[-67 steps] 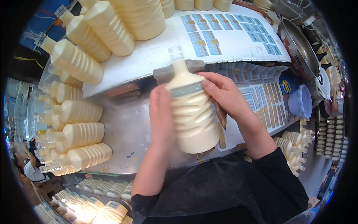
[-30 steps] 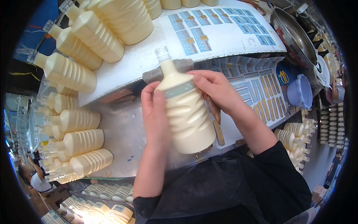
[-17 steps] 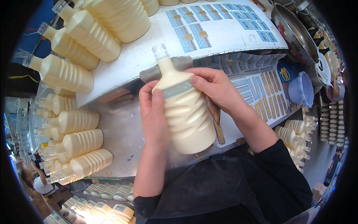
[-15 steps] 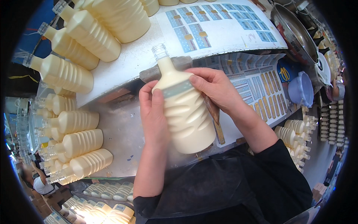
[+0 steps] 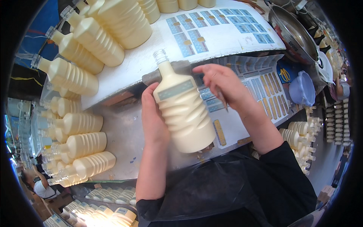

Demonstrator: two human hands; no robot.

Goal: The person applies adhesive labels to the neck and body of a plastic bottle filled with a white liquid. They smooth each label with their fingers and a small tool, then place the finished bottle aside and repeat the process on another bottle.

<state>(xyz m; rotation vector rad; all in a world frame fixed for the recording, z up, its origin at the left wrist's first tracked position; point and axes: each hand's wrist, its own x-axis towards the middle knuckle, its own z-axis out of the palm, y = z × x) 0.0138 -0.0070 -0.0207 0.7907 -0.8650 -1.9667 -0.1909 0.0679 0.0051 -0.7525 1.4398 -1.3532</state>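
My left hand [image 5: 154, 119] wraps the left side of a cream bottle [image 5: 189, 126] with swirling ridges and a clear threaded neck. The bottle leans, its neck pointing away from me. A blue-grey strip decal [image 5: 176, 90] lies across its shoulder. Just right of the bottle, my right hand [image 5: 227, 86] is off it, index finger stretched out. Between the other fingers and palm sits a thin flat brown tool [image 5: 223, 101], seen nearly edge-on; its exact kind is unclear. Behind the bottle's neck is a grey folded pad [image 5: 181, 68].
Printed decal sheets lie on a white raised board [image 5: 151, 56] and under it; a loose gold strip [image 5: 219, 132] is nearer me. Cream bottles [image 5: 85, 145] crowd the left. A purple bucket [image 5: 302, 89] and a metal pan [image 5: 295, 34] stand right. A person [image 5: 43, 189] is far left.
My right hand has left the bottle's shoulder and moved right and slightly up, taking the brown tool along. The strip decal now shows fully. My left hand keeps its hold.
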